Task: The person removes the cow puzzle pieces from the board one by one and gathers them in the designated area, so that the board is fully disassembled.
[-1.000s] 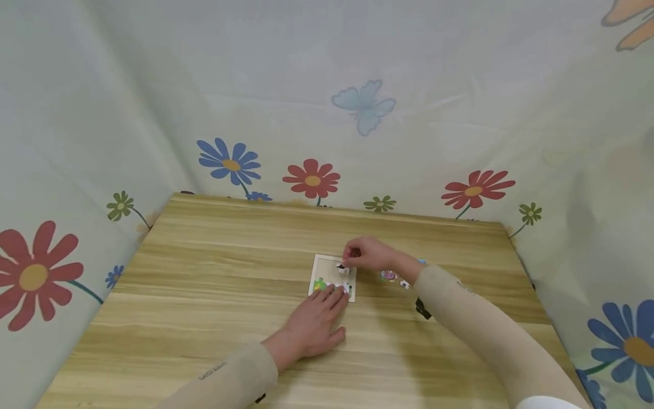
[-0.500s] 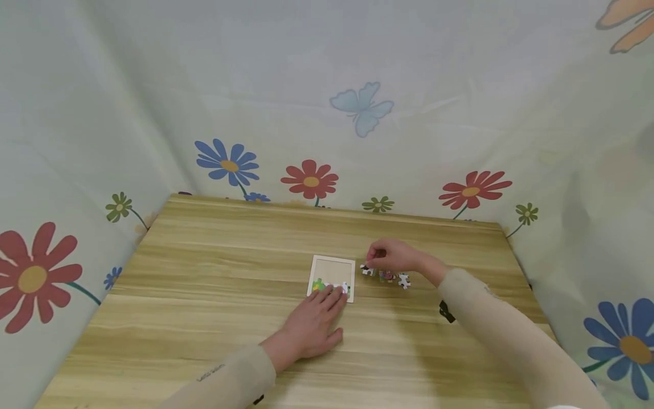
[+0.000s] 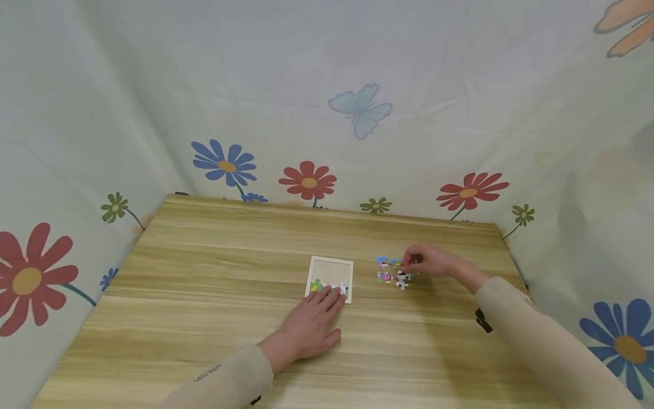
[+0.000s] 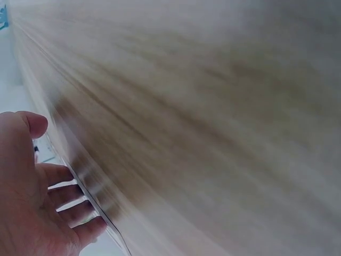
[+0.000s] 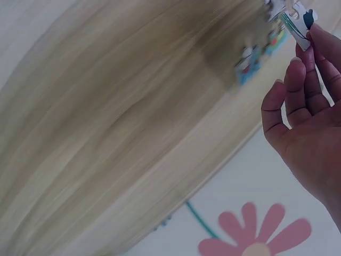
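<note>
My left hand (image 3: 309, 325) lies with outstretched fingers on the lower edge of a square puzzle tray (image 3: 332, 271). Green and white jigsaw pieces (image 3: 316, 286) fill part of the tray's bottom row, partly hidden by those fingers. To the right, my right hand (image 3: 433, 261) pinches a jigsaw piece (image 5: 299, 25) between thumb and forefinger; it is white with a black patch and green lines. That hand hovers over several loose jigsaw pieces (image 3: 385, 276) on the table. In the right wrist view a blue-edged piece (image 5: 248, 65) lies just beyond the fingers.
The wood-grain table (image 3: 230, 255) reaches back to a fabric wall (image 3: 265, 102) printed with flowers and a butterfly. More of this fabric hangs along the left and right sides.
My right hand has moved right with the pinched piece, from above the tray to above the loose pieces. My left hand has stayed on the tray's edge.
</note>
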Available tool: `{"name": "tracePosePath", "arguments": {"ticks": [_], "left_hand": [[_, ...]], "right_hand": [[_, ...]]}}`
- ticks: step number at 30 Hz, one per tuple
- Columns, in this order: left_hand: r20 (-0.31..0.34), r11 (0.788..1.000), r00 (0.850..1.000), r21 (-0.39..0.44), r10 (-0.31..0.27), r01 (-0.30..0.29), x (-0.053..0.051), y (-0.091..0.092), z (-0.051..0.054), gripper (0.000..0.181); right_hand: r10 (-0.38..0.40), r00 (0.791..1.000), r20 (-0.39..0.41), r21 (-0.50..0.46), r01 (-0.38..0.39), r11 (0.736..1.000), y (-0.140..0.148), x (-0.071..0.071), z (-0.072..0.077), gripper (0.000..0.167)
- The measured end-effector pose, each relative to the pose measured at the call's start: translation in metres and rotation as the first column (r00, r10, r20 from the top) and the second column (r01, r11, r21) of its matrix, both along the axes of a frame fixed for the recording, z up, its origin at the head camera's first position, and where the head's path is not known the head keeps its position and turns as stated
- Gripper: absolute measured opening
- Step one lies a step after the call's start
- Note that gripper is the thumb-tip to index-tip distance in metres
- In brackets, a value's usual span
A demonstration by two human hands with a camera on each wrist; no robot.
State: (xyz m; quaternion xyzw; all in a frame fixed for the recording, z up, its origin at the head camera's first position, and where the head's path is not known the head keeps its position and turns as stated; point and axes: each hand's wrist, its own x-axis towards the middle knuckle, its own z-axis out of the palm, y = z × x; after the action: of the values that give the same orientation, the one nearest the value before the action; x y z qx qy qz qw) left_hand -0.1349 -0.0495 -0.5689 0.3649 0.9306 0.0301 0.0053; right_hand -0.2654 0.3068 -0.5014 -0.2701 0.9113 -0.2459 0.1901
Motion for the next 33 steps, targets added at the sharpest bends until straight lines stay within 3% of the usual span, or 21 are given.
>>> {"name": "tracePosePath", "arguments": {"ticks": [13,23,33], "left_hand": [[-0.021,1.0,1.0,0.009,-0.01,0.01,0.001,-0.004,-0.001,0.07],[-0.041,1.0,0.999,0.004,-0.021,0.021,0.0,-0.003,-0.003,0.07],[-0.054,1.0,0.998,-0.008,-0.021,0.021,-0.003,-0.001,-0.006,0.071]], "right_hand": [[-0.03,1.0,0.0,0.079,0.03,0.996,0.035,0.01,-0.008,0.006],[-0.065,0.997,-0.03,0.085,0.067,0.994,0.037,0.01,-0.021,0.004],[-0.082,0.992,-0.092,0.082,0.09,0.993,0.034,0.013,-0.022,0.006]]}}
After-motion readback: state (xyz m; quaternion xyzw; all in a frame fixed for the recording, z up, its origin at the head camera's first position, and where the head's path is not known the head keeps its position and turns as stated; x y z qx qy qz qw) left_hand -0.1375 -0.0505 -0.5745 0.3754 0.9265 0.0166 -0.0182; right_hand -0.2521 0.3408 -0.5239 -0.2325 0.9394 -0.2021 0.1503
